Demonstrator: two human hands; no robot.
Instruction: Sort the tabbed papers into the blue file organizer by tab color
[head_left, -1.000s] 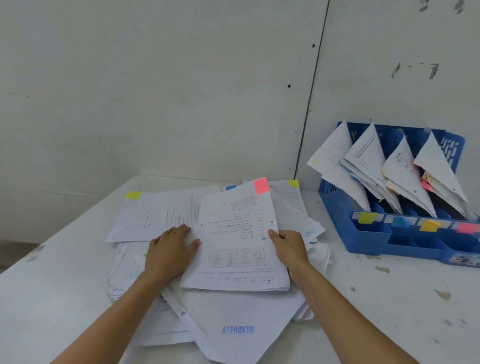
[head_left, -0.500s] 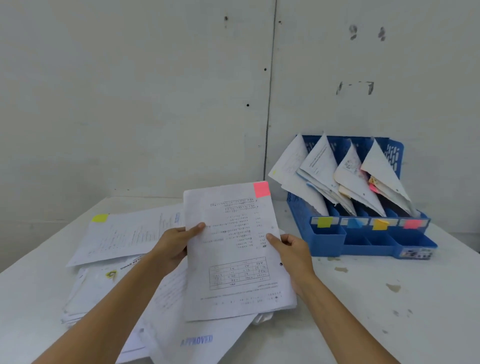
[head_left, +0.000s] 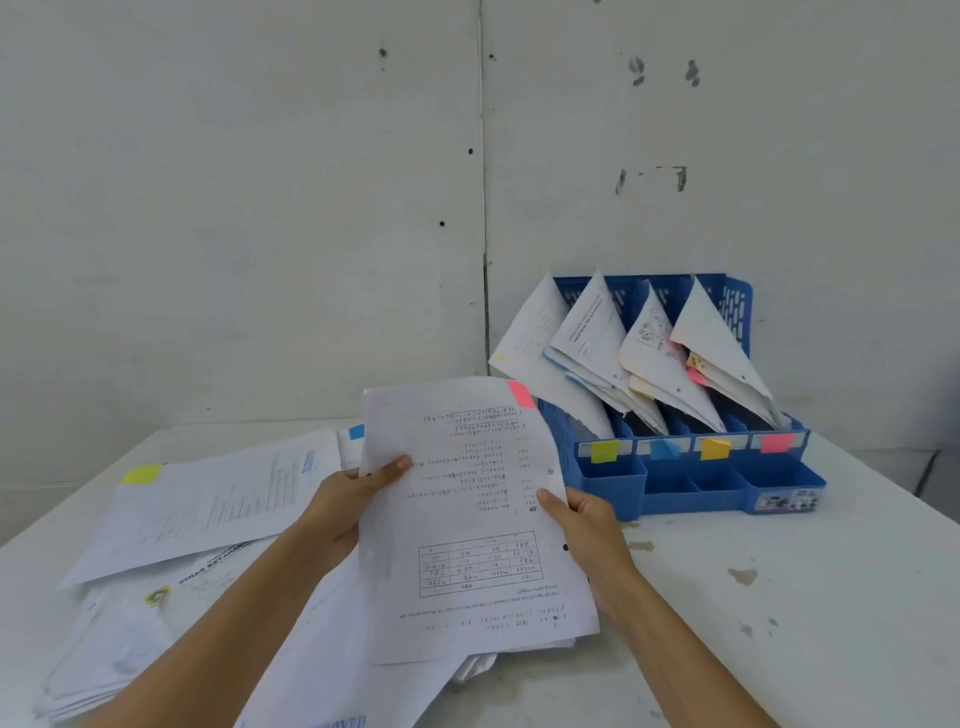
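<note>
At the bottom of the frame a loose pile of papers (head_left: 156, 623) spreads over the white tabletop (head_left: 779, 597). Just above it, at centre, both hands hold up the pink-tabbed paper (head_left: 467, 519). The left hand (head_left: 345, 501) has its grip closed on the sheet's left edge, thumb on the printed face. The right hand (head_left: 587, 530) pinches the right edge the same way. The pink tab (head_left: 520, 395) sits at the sheet's upper right corner. Further back on the left lies a yellow-tabbed sheet (head_left: 208, 509). At right of centre stands the blue file organizer (head_left: 685, 493), its four slots holding slanted papers, with a pink label (head_left: 776, 442) on the rightmost.
</note>
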